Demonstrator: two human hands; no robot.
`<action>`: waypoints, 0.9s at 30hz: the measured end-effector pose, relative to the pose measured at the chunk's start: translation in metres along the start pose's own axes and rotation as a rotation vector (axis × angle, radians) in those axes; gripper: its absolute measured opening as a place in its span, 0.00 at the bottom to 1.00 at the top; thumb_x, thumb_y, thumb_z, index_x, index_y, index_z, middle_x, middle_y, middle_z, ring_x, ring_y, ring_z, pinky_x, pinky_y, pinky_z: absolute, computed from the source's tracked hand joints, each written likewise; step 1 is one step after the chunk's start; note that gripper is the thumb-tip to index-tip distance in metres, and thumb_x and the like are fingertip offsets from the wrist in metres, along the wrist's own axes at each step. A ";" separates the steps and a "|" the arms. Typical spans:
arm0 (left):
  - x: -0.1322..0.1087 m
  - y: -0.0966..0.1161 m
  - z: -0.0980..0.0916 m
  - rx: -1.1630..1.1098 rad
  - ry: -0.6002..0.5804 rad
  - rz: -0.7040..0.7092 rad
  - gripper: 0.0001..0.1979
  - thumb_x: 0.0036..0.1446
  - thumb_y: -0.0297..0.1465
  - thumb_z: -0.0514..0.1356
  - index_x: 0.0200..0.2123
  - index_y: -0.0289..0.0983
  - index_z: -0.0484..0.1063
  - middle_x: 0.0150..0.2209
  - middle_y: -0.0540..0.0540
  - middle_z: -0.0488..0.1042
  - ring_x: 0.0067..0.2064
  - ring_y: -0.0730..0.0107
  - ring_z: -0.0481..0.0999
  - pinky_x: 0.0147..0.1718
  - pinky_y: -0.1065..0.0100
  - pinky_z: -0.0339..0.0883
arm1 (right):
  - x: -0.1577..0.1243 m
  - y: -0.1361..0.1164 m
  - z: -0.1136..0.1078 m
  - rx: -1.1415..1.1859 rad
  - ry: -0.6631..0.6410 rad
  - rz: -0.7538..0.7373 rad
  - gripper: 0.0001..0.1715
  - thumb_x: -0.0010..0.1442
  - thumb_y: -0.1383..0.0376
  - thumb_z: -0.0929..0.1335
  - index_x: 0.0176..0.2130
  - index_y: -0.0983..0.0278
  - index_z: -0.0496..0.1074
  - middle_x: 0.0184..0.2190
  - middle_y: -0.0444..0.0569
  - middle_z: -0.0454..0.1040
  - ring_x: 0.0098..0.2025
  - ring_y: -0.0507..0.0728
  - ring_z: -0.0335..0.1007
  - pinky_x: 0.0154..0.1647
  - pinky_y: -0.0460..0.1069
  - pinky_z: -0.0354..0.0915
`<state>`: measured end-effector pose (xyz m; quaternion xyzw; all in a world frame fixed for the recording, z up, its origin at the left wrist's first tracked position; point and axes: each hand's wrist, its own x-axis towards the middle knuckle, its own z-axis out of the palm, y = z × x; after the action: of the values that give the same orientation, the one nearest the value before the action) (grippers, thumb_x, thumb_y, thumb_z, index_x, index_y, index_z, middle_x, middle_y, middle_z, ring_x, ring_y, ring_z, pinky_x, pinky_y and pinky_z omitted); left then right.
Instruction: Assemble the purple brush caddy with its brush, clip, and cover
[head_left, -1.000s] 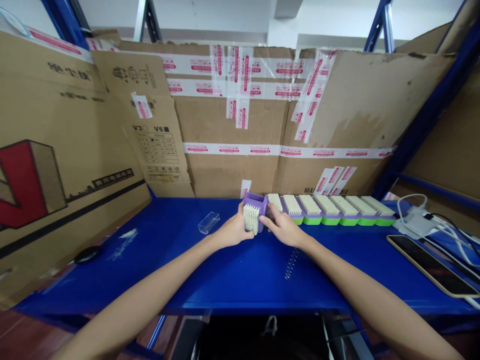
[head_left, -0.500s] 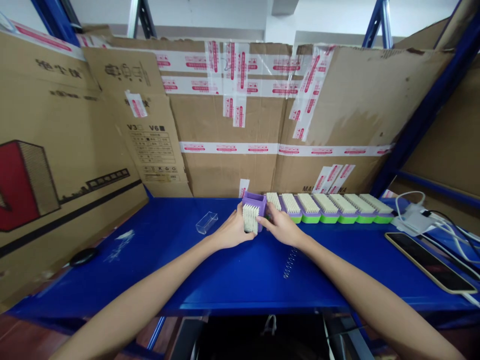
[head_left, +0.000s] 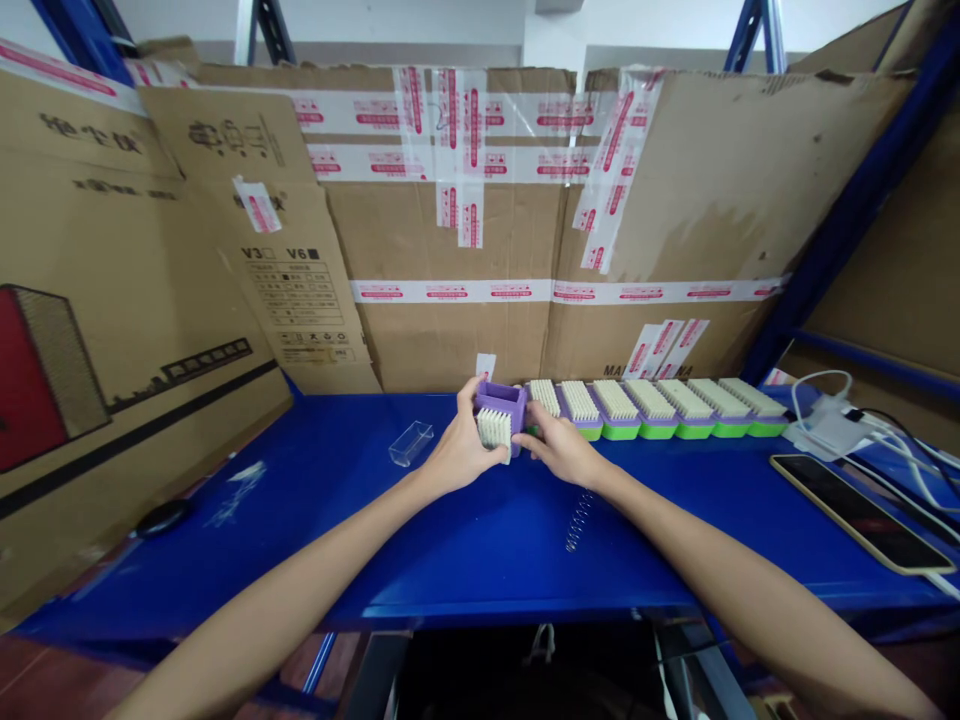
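Note:
Between my two hands is a scrubbing brush with cream bristles (head_left: 493, 430) and a purple case (head_left: 501, 394), tilted so the bristles face me. My left hand (head_left: 459, 450) wraps its left side, thumb below the bristles and a finger up at the top edge. On the right side, my right hand (head_left: 561, 447) grips the purple case with its fingers closed; the fingertips are partly hidden. A row of several similar brushes (head_left: 618, 402) with purple and green bodies stands bristles up behind and right of my right hand. A coil spring (head_left: 579, 522) lies below my right wrist.
A clear plastic box (head_left: 411, 444) lies on the blue table (head_left: 450, 575) left of my hands. To the right are a phone (head_left: 862, 512) and a white adapter (head_left: 829, 430) with cables. Taped cardboard (head_left: 457, 335) walls the back; a black round object (head_left: 162, 517) sits far left.
The brush has tipped a little in my hands, and its bristles look foreshortened now. My left fingers have shifted up along the case's left edge. The view has moved slightly.

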<state>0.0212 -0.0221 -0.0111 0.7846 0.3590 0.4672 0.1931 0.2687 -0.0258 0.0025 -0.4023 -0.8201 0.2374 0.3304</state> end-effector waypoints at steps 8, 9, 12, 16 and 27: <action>0.004 0.004 -0.006 -0.015 0.119 -0.034 0.42 0.58 0.34 0.72 0.71 0.43 0.57 0.66 0.34 0.78 0.64 0.44 0.84 0.62 0.45 0.78 | 0.000 0.000 0.004 0.080 -0.054 -0.019 0.16 0.79 0.51 0.69 0.56 0.57 0.65 0.46 0.50 0.85 0.32 0.58 0.82 0.35 0.53 0.75; 0.004 0.005 -0.006 -0.012 0.123 -0.038 0.41 0.58 0.34 0.72 0.70 0.43 0.57 0.66 0.35 0.78 0.63 0.44 0.84 0.61 0.46 0.79 | 0.000 0.000 0.004 0.083 -0.059 -0.019 0.17 0.79 0.50 0.69 0.56 0.57 0.65 0.46 0.50 0.85 0.32 0.57 0.82 0.35 0.53 0.75; 0.004 0.006 -0.007 -0.010 0.145 -0.043 0.39 0.58 0.35 0.72 0.68 0.44 0.59 0.64 0.36 0.79 0.61 0.45 0.85 0.56 0.49 0.80 | 0.001 0.001 0.004 0.070 -0.074 -0.027 0.20 0.79 0.47 0.69 0.56 0.58 0.66 0.44 0.50 0.86 0.32 0.58 0.82 0.36 0.53 0.75; 0.005 0.005 -0.007 -0.028 0.181 -0.032 0.37 0.59 0.37 0.73 0.66 0.44 0.60 0.62 0.36 0.80 0.59 0.47 0.86 0.55 0.49 0.80 | 0.000 0.001 0.004 0.034 -0.074 -0.045 0.20 0.80 0.47 0.69 0.58 0.59 0.67 0.42 0.50 0.86 0.32 0.59 0.82 0.36 0.53 0.74; 0.007 -0.003 -0.013 0.040 0.195 -0.023 0.34 0.62 0.44 0.72 0.63 0.45 0.58 0.58 0.39 0.79 0.55 0.48 0.85 0.55 0.47 0.77 | 0.002 0.011 -0.008 -0.443 -0.012 -0.243 0.27 0.83 0.46 0.68 0.64 0.63 0.76 0.56 0.63 0.85 0.60 0.72 0.80 0.62 0.66 0.77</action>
<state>0.0110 -0.0153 -0.0033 0.7348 0.3944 0.5319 0.1469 0.2794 -0.0164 0.0014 -0.3621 -0.8964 0.0127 0.2552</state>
